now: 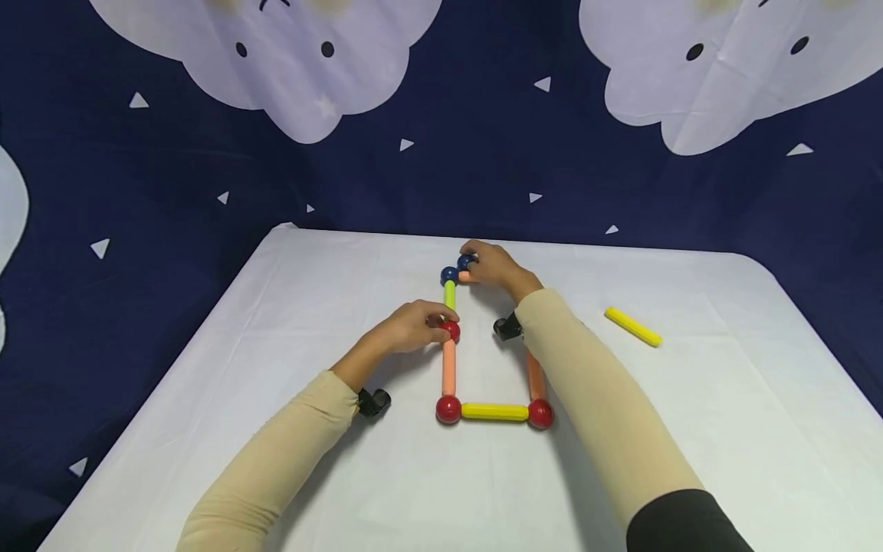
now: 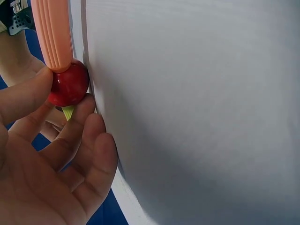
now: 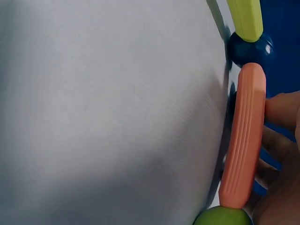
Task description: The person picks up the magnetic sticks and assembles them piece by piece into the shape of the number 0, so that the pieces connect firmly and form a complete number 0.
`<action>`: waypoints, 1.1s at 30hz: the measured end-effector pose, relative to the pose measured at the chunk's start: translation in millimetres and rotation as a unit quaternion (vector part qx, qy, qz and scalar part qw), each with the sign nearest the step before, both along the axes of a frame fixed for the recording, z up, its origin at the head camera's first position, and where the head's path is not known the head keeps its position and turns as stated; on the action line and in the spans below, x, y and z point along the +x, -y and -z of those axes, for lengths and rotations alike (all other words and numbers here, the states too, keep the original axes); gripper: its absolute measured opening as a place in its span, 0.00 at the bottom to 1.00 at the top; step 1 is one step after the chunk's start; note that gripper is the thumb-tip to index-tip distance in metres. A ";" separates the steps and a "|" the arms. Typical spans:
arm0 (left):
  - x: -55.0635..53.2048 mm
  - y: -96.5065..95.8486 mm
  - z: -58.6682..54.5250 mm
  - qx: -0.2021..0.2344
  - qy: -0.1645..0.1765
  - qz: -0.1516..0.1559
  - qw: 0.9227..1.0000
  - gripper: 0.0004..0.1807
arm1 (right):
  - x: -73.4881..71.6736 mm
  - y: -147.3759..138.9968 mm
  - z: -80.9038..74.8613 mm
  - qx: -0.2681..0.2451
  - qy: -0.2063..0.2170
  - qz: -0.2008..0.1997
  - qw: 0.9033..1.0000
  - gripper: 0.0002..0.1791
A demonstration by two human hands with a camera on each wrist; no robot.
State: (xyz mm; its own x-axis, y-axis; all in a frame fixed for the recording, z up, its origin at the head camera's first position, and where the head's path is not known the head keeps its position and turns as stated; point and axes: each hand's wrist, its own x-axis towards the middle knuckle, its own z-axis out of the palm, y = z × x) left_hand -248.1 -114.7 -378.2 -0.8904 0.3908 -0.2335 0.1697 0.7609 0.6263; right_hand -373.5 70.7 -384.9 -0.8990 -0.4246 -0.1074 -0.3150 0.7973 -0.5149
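My left hand (image 1: pixel 411 327) pinches a red ball (image 2: pixel 72 86) between thumb and fingers. An orange stick (image 1: pixel 449 368) and a lime stick (image 1: pixel 450 294) join this ball from opposite sides. At the far end of the lime stick sits a blue ball (image 1: pixel 449 275). My right hand (image 1: pixel 495 264) has its fingers around a second blue ball (image 1: pixel 466 262), partly hidden by them. Beside those fingers, another orange stick (image 3: pixel 243 136) runs from the first blue ball to a green ball (image 3: pixel 222 216), which the hand covers in the head view.
Two red balls, one at the near left corner (image 1: pixel 448 409) and one at the near right (image 1: pixel 541 414), are linked by a yellow stick (image 1: pixel 494 412). An orange stick (image 1: pixel 536 376) rises from the right one, partly behind my sleeve. A loose yellow stick (image 1: pixel 633 326) lies farther right on the white table (image 1: pixel 724 414).
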 end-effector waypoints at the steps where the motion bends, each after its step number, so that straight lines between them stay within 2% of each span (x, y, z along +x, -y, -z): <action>1: 0.0 0.2 0.3 -0.001 0.001 -0.001 1.000 0.18 | 0.4 -1.0 0.3 -0.006 -0.002 0.007 1.000 0.25; 7: -0.2 0.7 0.4 0.004 0.005 0.000 1.000 0.18 | 0.8 -3.4 2.1 -0.037 -0.005 0.037 0.999 0.23; 12: -0.2 -0.2 0.5 0.008 0.007 0.002 1.000 0.18 | 0.8 -4.0 1.5 -0.039 -0.018 0.043 0.998 0.22; 21: 0.1 1.3 -0.8 0.003 0.015 -0.003 1.000 0.18 | 7.2 -11.9 -17.2 -0.046 -0.059 0.064 0.995 0.21; 27: 0.1 1.2 -2.9 0.007 0.018 0.000 1.000 0.19 | 20.0 -23.1 -37.7 -0.052 -0.102 0.020 0.993 0.20; 30: 0.2 -0.1 -3.5 0.006 0.020 0.003 1.000 0.19 | 32.5 -33.9 -43.9 -0.039 -0.117 -0.020 0.992 0.19; 33: -0.3 -0.2 -4.8 0.003 0.024 0.001 1.000 0.19 | 46.7 -47.0 -43.7 -0.018 -0.125 -0.074 0.989 0.18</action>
